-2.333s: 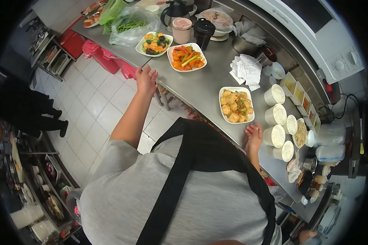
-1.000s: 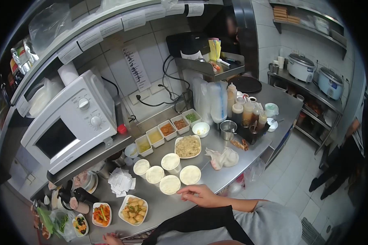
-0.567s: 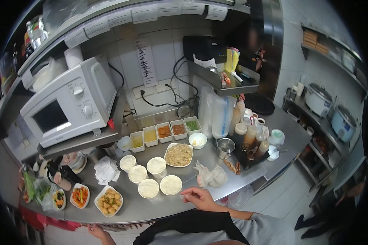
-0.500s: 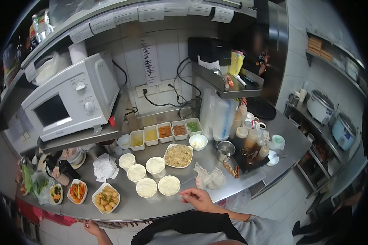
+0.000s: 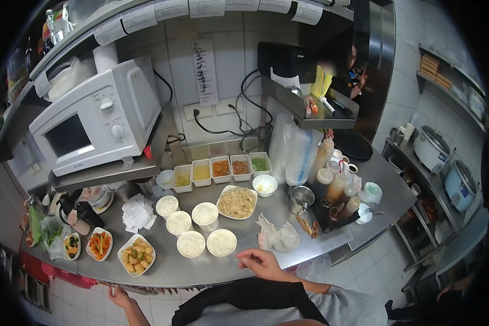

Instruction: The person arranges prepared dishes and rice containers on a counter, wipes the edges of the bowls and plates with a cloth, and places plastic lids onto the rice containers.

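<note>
My right hand (image 5: 259,264) hovers over the front edge of the counter, just right of the nearest rice bowl (image 5: 221,243). Its fingers are loosely bent, with nothing visible in them. At lower left, my left hand (image 5: 120,298) is by the counter's front edge, below a square dish of browned cubes with green bits (image 5: 136,255). Its fingers look a little apart, and I see nothing held. Several round white bowls of rice stand grouped between the hands, another being the front-left rice bowl (image 5: 191,244). Behind them sits a square dish of fried rice (image 5: 237,202). A crumpled white cloth (image 5: 277,235) lies right of them.
Several topping containers (image 5: 202,173) line the back. A microwave (image 5: 95,119) sits on a shelf at left, above paper slips (image 5: 139,213). To the right are a metal pot (image 5: 301,200), sauce bottles (image 5: 337,187) and plastic bags (image 5: 296,155). Rice cookers (image 5: 434,149) stand far right.
The camera view has shifted slightly, so the counter items appear a little displaced. My left hand has moved slightly left and up in view. My right hand has hardly moved, and the bowls stay put.
</note>
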A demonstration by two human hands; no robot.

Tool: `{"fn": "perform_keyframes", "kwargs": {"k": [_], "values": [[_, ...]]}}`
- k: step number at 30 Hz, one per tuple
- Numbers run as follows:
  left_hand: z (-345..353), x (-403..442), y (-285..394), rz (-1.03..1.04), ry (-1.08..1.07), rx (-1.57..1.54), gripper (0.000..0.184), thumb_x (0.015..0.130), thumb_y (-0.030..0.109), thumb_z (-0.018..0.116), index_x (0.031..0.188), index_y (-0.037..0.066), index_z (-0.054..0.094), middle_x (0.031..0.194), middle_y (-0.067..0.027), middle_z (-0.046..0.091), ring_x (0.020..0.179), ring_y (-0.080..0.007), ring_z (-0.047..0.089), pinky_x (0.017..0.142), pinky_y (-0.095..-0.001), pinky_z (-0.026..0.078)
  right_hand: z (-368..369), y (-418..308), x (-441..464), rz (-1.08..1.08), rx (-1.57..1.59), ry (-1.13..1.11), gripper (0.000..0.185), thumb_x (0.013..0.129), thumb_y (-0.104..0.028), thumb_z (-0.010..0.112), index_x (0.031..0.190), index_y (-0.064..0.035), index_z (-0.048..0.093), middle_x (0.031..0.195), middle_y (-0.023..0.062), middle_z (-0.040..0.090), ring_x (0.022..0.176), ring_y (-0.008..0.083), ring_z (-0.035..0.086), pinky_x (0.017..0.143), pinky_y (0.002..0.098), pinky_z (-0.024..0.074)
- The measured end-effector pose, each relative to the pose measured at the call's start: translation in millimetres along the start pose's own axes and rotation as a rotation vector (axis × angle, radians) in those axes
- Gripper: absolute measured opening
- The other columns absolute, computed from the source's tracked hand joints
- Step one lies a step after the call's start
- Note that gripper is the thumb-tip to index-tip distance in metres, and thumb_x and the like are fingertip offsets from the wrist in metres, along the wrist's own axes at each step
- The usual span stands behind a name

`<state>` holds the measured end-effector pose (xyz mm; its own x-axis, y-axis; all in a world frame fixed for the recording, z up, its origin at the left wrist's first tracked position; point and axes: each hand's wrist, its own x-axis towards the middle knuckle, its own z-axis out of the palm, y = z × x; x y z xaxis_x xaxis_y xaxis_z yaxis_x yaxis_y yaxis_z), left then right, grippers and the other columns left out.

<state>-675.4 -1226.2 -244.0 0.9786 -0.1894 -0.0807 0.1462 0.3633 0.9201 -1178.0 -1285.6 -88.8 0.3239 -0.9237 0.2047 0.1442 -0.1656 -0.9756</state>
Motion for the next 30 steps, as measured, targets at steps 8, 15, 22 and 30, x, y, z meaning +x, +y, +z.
{"fn": "perform_keyframes", "kwargs": {"k": [8,15,22,30], "values": [[1,16,-11,0.053,-0.075,0.077,0.041,0.084,0.009,0.057,0.119,0.012,0.037,0.103,-0.01,0.056,0.079,-0.0167,0.055,0.064,-0.0283,0.047,-5,-17,-4,-0.381,-0.52,-0.005,0.009,0.077,-0.009,0.068,0.085,-0.0054,0.066,0.072,0.0047,0.06,0.061,0.0133,0.056,0.055,0.0261,0.0444],[18,-39,32,-0.178,0.037,0.214,0.07,0.08,0.004,0.056,0.137,0.018,0.017,0.132,-0.0136,0.038,0.123,-0.0277,0.034,0.093,-0.0423,0.037,-44,17,-11,-0.318,-0.832,0.062,0.022,0.074,0.001,0.054,0.095,-0.0031,0.061,0.084,0.0129,0.059,0.076,0.0296,0.058,0.07,0.0354,0.047],[12,-46,37,-0.178,0.035,0.206,0.064,0.078,0.006,0.057,0.134,0.015,0.026,0.126,-0.0128,0.042,0.114,-0.0274,0.04,0.086,-0.039,0.043,-126,96,-14,-0.032,-1.398,0.415,0.038,0.072,-0.009,0.056,0.11,-0.0066,0.058,0.105,0.0071,0.052,0.098,0.0282,0.049,0.077,0.0415,0.0408],[19,-23,27,-0.116,-0.128,0.258,0.052,0.078,0.017,0.054,0.127,0.014,0.037,0.123,-0.0125,0.047,0.113,-0.0282,0.042,0.082,-0.0404,0.041,-142,94,-2,-0.221,-1.03,0.604,0.009,0.072,-0.011,0.064,0.077,-0.0039,0.06,0.078,0.0121,0.053,0.076,0.0307,0.054,0.067,0.0386,0.0444]]}}
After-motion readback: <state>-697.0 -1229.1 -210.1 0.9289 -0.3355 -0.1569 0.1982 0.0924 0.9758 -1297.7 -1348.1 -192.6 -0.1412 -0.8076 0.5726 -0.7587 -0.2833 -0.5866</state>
